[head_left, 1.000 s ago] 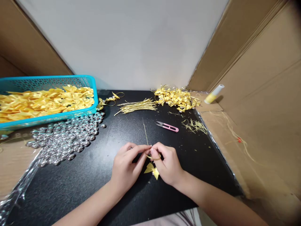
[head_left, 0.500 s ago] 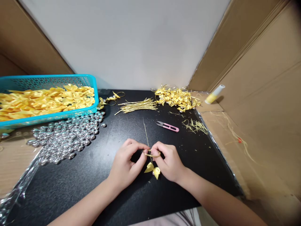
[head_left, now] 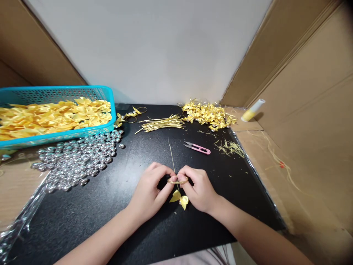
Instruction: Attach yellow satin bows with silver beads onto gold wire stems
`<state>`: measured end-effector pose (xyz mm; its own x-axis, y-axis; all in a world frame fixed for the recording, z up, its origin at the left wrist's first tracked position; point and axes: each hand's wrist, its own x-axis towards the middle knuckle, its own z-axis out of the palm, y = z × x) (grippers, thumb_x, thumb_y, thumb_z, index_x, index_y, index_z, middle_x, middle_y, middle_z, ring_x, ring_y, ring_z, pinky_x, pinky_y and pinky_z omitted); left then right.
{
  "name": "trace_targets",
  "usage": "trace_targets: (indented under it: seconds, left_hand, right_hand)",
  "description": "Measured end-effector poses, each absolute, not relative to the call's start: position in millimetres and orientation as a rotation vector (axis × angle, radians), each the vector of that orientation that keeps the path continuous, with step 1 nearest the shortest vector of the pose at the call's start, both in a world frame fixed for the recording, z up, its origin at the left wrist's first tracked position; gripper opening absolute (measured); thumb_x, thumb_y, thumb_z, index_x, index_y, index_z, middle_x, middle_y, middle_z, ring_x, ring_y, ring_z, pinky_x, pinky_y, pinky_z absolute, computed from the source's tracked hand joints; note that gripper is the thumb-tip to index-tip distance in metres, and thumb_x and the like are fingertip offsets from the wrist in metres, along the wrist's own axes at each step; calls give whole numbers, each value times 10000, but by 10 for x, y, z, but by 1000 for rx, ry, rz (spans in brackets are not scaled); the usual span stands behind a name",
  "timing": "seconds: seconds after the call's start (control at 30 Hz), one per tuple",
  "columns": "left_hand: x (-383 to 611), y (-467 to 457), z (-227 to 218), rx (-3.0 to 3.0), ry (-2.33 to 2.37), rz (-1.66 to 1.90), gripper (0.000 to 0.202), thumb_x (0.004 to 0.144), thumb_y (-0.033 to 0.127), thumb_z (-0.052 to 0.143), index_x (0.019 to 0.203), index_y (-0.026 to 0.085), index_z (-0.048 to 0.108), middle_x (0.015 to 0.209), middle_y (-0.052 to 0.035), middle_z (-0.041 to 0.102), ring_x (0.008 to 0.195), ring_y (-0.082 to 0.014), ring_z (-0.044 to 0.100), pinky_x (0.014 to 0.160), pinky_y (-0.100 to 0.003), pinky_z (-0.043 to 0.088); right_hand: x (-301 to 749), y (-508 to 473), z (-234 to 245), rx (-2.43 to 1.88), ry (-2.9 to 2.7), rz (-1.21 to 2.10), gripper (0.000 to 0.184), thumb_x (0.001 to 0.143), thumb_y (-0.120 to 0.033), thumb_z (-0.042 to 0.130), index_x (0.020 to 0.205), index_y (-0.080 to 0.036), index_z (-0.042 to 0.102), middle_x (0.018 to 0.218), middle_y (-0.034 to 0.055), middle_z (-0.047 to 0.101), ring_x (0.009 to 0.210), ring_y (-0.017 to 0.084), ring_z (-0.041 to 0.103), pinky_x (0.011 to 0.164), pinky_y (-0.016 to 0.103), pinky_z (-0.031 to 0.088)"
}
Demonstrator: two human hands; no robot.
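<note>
while a gold ring (head_left: 177,182) is pinched by left hand (head_left: 153,188) and right hand (head_left: 199,190), fastening seems underway; steadiness is presumably needed.

Fingertips of the left hand (head_left: 150,187) and right hand (head_left: 198,189) hide the far side of the gold ring (head_left: 176,183) and part of the thin thread (head_left: 172,156). Both forearms (head_left: 110,230) leave by the bottom edge, the left covering some of the surface's (head_left: 68,209) near edge. At its far left corner, the blue basket (head_left: 112,110) is cut off, its floor buried under yellow bows (head_left: 55,117). Scraps (head_left: 230,148) by the right edge are too fine to tell apart.
</note>
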<state>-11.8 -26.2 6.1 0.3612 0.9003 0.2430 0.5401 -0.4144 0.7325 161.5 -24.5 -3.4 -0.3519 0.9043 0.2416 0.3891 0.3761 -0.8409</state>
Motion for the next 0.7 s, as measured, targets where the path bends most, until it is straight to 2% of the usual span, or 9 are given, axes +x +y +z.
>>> trace_targets:
  seconds: [0.27,0.47,0.7]
  left_hand:
    - [-134,-263,22,2033,1288,905,107,898,189,520,823,185,596,788,-11,625,794,-170,532,714,-281,423]
    - [-114,-274,29,2045,1310,990,104,891,189,540,808,182,603,766,-13,631,773,-169,542,698,-281,426]
    - [-95,-287,34,2021,1345,1052,104,885,183,558,799,182,617,747,-10,634,752,-166,549,677,-274,429]
  right_hand:
    - [1642,-215,11,-1174,-1854,922,185,913,-209,458,804,-164,600,653,2,584,594,124,554,601,230,389]
    - [1631,-230,6,-1125,-1859,854,259,930,-201,449,739,-159,618,655,21,607,621,130,571,612,234,396]
    - [1610,-259,-17,-1121,-1858,777,248,896,-179,476,710,-152,637,635,32,612,589,134,562,589,248,397]
